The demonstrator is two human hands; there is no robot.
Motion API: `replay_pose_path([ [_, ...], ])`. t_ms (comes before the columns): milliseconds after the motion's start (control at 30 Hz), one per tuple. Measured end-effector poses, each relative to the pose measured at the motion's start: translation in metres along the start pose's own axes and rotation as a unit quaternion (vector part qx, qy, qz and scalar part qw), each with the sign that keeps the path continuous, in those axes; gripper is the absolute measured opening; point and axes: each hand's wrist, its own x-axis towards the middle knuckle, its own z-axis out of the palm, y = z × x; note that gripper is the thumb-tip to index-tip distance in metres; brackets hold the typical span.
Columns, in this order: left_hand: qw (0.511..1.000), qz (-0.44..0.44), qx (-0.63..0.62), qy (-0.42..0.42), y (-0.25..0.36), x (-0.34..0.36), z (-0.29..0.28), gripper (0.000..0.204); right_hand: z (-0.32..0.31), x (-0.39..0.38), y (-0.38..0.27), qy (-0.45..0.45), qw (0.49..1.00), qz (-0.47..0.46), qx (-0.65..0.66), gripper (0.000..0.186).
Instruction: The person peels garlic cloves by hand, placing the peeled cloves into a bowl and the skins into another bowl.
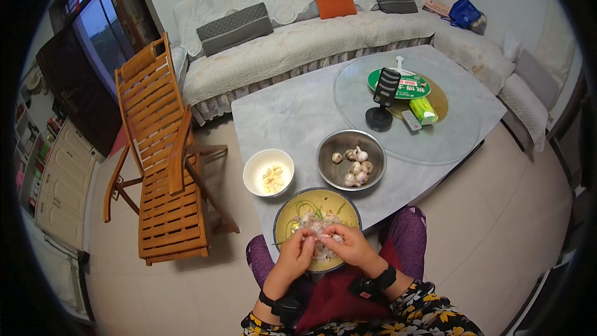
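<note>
from here, the left hand (298,250) and right hand (348,247) pinch a small pale piece (319,236), likely garlic, over the round yellow bowl (286,216) of papery whitish skins (323,252); it should be light, firm, slippery once bare; best gripped by its ends.

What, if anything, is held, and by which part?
Left hand and right hand appear to pinch a small whitish piece, probably garlic, between them; which part cannot be told.
</note>
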Motion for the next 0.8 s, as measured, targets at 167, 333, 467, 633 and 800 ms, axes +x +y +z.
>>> replay_pose_path([
  [167, 0.965, 0.09, 0.247, 0.009, 0.0, -0.004, 0.0, 0.02, 0.003, -0.008, 0.002, -0.02, 0.992, -0.035, -0.121, 0.022],
  [333, 0.937, 0.19, 0.291, 0.04, -0.003, -0.016, 0.002, 0.018, 0.002, -0.003, 0.006, -0.067, 0.982, -0.093, -0.153, 0.023],
  [467, 0.946, 0.141, 0.292, 0.011, -0.011, -0.017, 0.008, 0.018, -0.004, -0.012, 0.006, -0.052, 0.982, -0.095, -0.154, 0.023],
  [633, 0.941, 0.188, 0.282, 0.001, -0.01, -0.019, 0.002, 0.021, -0.006, -0.012, -0.002, -0.084, 0.974, -0.081, -0.193, 0.023],
  [800, 0.957, 0.153, 0.248, -0.013, -0.003, -0.017, 0.002, 0.026, -0.007, -0.007, -0.015, -0.076, 0.976, -0.088, -0.185, 0.022],
])
